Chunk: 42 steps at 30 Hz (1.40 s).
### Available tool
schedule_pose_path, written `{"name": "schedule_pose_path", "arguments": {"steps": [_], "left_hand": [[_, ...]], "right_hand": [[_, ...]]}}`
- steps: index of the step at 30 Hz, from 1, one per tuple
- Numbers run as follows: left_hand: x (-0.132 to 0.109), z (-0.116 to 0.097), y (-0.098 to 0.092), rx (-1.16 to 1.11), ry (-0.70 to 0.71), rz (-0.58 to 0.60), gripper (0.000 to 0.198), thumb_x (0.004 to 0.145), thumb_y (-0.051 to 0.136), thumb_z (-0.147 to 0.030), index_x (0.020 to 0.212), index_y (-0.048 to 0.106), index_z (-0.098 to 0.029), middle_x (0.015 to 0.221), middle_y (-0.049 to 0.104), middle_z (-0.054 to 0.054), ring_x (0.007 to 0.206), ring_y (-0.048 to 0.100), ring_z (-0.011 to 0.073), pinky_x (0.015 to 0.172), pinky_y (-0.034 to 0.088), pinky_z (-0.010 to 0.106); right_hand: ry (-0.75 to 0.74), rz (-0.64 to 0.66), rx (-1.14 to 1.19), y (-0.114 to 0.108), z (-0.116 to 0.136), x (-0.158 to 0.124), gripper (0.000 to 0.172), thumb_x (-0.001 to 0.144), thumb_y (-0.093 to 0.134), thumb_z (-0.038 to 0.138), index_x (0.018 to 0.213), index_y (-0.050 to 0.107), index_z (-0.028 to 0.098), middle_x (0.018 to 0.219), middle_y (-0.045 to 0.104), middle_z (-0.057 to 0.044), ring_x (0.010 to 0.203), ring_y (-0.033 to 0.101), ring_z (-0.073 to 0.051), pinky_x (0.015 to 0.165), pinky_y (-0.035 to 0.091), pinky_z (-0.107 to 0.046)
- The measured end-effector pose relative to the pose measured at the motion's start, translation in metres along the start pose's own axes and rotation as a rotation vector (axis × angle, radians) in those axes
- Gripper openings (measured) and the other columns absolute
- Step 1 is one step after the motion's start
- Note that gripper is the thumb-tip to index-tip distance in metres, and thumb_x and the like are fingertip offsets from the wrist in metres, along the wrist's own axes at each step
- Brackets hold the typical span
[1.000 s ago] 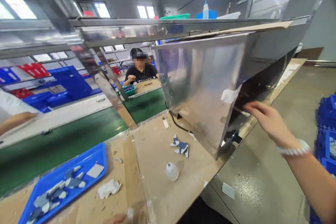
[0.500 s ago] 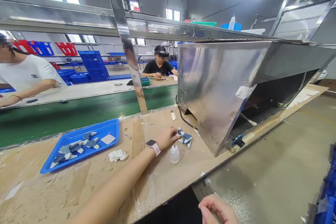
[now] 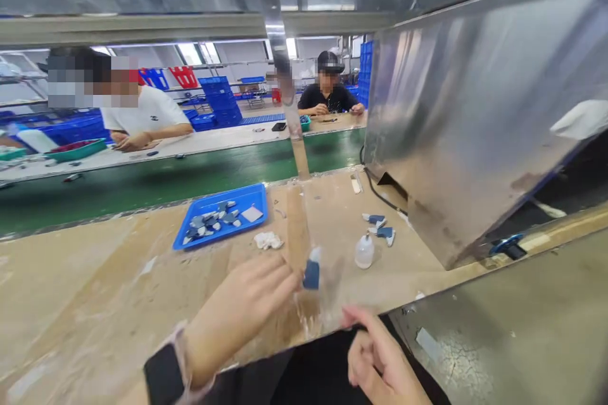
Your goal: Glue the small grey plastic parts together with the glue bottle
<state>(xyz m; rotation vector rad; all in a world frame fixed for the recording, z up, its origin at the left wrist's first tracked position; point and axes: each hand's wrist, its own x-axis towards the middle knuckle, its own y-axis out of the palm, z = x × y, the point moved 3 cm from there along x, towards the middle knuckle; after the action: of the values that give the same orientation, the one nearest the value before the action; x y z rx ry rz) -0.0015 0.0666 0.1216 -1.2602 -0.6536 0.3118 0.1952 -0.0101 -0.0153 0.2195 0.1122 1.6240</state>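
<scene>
My left hand (image 3: 259,291), with a watch on its wrist, pinches a small dark-blue and white piece (image 3: 311,273) above the table's front part. The piece is a little blurred, and its kind cannot be made out. My right hand (image 3: 375,354) is at the table's front edge, index finger stretched out and the others loosely bent, with nothing seen in it. Similar blue and white pieces (image 3: 385,232) lie on the right, behind a small translucent squeeze bottle (image 3: 364,252) that stands upright.
Left of centre, a blue tray (image 3: 180,242) holds several such pieces and a pale square (image 3: 251,214). Crumpled white tissue (image 3: 268,240) lies beside it. A large metal housing (image 3: 446,114) bounds the right side. Two co-workers (image 3: 327,92) sit beyond the green belt (image 3: 228,168).
My left hand has left the group of pieces at the right, carrying one piece nearer to me. My right hand has risen slightly, its index finger now extended. The camera view has shifted.
</scene>
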Motion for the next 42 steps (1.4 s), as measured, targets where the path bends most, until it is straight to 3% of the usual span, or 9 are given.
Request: {"name": "schedule_pose_path", "arguments": {"steps": [2,6,10,12,18,24,29,35,42], "left_hand": [[-0.017,-0.035,-0.021,0.102,0.133,-0.164,0.039,0.105,0.030,-0.011,0.098,0.069,-0.012,0.081,0.073,0.007,0.073,0.067,0.0210,0.068,0.053,0.033],[-0.032,-0.072,-0.030,0.078,0.178,-0.280,0.043,0.102,0.029,-0.003,0.097,0.070,-0.013,0.084,0.078,0.006,0.076,0.072,0.0183,0.074,0.058,0.029],[-0.041,-0.075,-0.011,-0.295,-0.089,-0.380,0.018,0.102,0.055,-0.025,0.106,0.068,-0.013,0.090,0.079,0.004,0.086,0.074,0.0149,0.083,0.059,0.023],[-0.043,-0.077,0.003,-0.534,-0.243,-0.460,0.026,0.093,0.068,-0.033,0.110,0.067,-0.013,0.091,0.078,0.004,0.088,0.074,0.0144,0.084,0.061,0.022],[-0.041,-0.093,0.027,-0.851,-0.440,-0.667,0.024,0.089,0.074,-0.016,0.111,0.068,-0.012,0.099,0.076,0.004,0.093,0.071,0.0131,0.084,0.061,0.024],[-0.038,-0.102,0.032,-0.692,-0.523,-0.735,0.027,0.085,0.074,-0.003,0.110,0.070,-0.010,0.100,0.076,0.004,0.095,0.071,0.0150,0.090,0.060,0.028],[-0.035,-0.108,0.030,-0.618,-0.633,-0.758,0.024,0.084,0.073,0.000,0.104,0.072,-0.013,0.094,0.075,0.001,0.089,0.072,0.0146,0.081,0.062,0.027],[-0.035,-0.107,0.033,-0.626,-0.531,-0.641,0.028,0.083,0.071,0.004,0.106,0.071,-0.011,0.093,0.077,0.005,0.090,0.072,0.0164,0.081,0.063,0.028],[-0.033,-0.083,0.039,-0.765,-0.603,-0.602,0.014,0.088,0.072,-0.013,0.101,0.073,-0.019,0.087,0.077,0.002,0.081,0.074,0.0157,0.076,0.062,0.025]], "right_hand": [[0.005,0.082,0.094,0.018,0.011,0.010,0.063,0.081,0.070,0.066,0.133,0.064,0.031,0.116,0.065,-0.010,0.064,0.056,-0.010,0.057,0.048,-0.023],[0.096,0.190,0.218,0.027,0.017,0.016,0.032,0.084,0.076,0.048,0.110,0.077,0.028,0.087,0.066,-0.003,0.048,0.052,-0.004,0.043,0.042,-0.014],[-0.039,0.141,0.295,0.019,0.024,0.007,0.021,0.087,0.075,0.041,0.103,0.079,0.028,0.091,0.072,-0.005,0.060,0.065,-0.009,0.056,0.057,-0.016],[-0.114,0.088,0.295,0.017,0.031,0.004,0.019,0.089,0.072,0.039,0.105,0.078,0.029,0.093,0.073,-0.004,0.063,0.068,-0.010,0.057,0.059,-0.018],[-0.440,0.068,-0.056,0.012,0.055,0.007,0.019,0.092,0.071,0.030,0.110,0.074,0.027,0.094,0.076,-0.003,0.089,0.073,-0.013,0.079,0.062,-0.019],[-0.598,0.024,-0.333,0.010,0.053,0.001,0.036,0.091,0.065,0.009,0.125,0.068,0.023,0.109,0.076,-0.004,0.101,0.074,-0.014,0.090,0.060,-0.020],[-0.618,-0.019,-0.376,0.013,0.049,-0.003,0.043,0.089,0.063,0.004,0.128,0.067,0.022,0.108,0.077,-0.005,0.098,0.075,-0.016,0.085,0.063,-0.022],[-0.630,-0.007,-0.393,0.009,0.042,-0.004,0.047,0.087,0.060,-0.001,0.129,0.066,0.020,0.104,0.077,-0.008,0.096,0.077,-0.018,0.083,0.065,-0.024],[-0.633,0.048,-0.483,0.010,0.037,0.000,0.054,0.084,0.072,0.005,0.134,0.064,0.026,0.108,0.078,-0.007,0.096,0.077,-0.021,0.079,0.067,-0.026]]}}
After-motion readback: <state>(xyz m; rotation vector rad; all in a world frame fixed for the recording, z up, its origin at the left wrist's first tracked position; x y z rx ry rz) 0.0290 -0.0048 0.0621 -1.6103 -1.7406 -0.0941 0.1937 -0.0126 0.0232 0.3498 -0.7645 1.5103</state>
